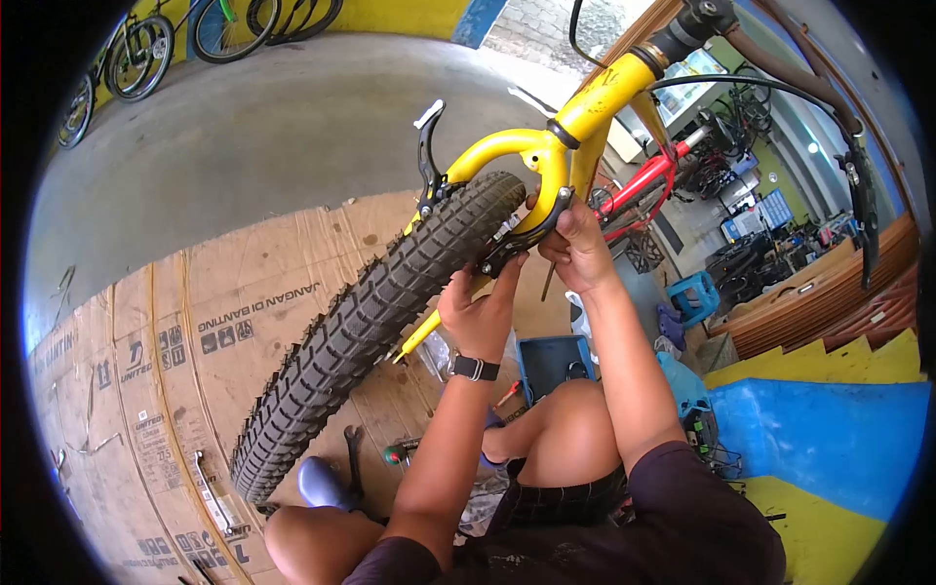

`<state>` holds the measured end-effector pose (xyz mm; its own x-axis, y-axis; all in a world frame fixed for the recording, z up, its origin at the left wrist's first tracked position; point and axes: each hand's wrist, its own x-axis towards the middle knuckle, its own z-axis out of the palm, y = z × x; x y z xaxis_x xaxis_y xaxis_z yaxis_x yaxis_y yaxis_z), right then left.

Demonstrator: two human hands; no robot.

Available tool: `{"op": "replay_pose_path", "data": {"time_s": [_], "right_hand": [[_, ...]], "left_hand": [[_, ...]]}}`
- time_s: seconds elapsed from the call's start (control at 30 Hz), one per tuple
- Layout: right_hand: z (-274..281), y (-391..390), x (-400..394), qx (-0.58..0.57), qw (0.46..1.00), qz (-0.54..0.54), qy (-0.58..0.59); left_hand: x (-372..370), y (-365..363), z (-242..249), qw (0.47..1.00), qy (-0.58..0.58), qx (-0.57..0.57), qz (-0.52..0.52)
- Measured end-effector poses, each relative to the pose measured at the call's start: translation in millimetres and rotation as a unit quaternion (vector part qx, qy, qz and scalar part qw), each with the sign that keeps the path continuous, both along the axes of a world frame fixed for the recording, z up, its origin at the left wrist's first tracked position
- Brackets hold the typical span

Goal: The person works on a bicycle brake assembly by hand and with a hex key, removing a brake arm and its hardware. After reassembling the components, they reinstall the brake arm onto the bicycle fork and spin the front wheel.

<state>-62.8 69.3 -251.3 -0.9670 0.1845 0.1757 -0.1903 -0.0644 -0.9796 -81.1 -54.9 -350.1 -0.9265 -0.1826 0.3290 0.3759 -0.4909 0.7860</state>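
nearest us, our left hand (480, 317) is resting its fingertips against the lower end of the black brake arm (531, 235); whether they are pinching it, we cannot tell. our right hand (582, 252) is gripping the upper end, fingers curled in. the brake arm is sitting along the nearer leg of the yellow fork (492, 146), beside the knobbly tyre (366, 312). we are judging it light, stiff and hardly fragile, perhaps slippery if greasy, so we are favouring a hold at both ends. beyond the cardboard (263, 263), bicycles (141, 56) are standing near the yellow wall (390, 15).
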Motion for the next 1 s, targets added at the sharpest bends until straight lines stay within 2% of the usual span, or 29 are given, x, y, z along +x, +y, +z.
{"op": "replay_pose_path", "data": {"time_s": [0.1, 0.37, 0.57, 0.7, 0.77, 0.87, 1.0], "right_hand": [[-1.7, 3.5, -0.6, 0.0, 1.0, 0.017, 0.001], [7.5, -8.4, 3.9, 0.012, 1.0, -0.019, -0.011], [9.8, -12.5, 4.4, 0.019, 0.999, -0.033, -0.008], [13.4, -10.9, 4.2, 0.028, 0.999, -0.027, -0.031], [13.0, -13.7, 2.5, 0.032, 0.997, -0.064, -0.033], [14.9, -17.2, 0.4, 0.038, 0.995, -0.089, -0.04], [12.7, -16.4, -2.1, 0.048, 0.994, -0.099, -0.03]], "left_hand": [[1.2, -3.0, 0.6, 1.0, 0.002, -0.025, -0.009], [2.9, -2.5, 6.0, 1.0, -0.013, -0.015, -0.016], [0.1, -1.0, 7.6, 0.999, -0.025, -0.019, 0.024], [2.7, -5.0, 8.8, 0.999, -0.036, -0.026, -0.015], [2.9, -5.7, 11.0, 0.999, -0.038, -0.032, -0.013], [3.5, -4.6, 15.7, 0.998, -0.049, 0.024, -0.032], [4.3, -5.9, 19.5, 0.999, -0.043, -0.002, -0.006]]}}
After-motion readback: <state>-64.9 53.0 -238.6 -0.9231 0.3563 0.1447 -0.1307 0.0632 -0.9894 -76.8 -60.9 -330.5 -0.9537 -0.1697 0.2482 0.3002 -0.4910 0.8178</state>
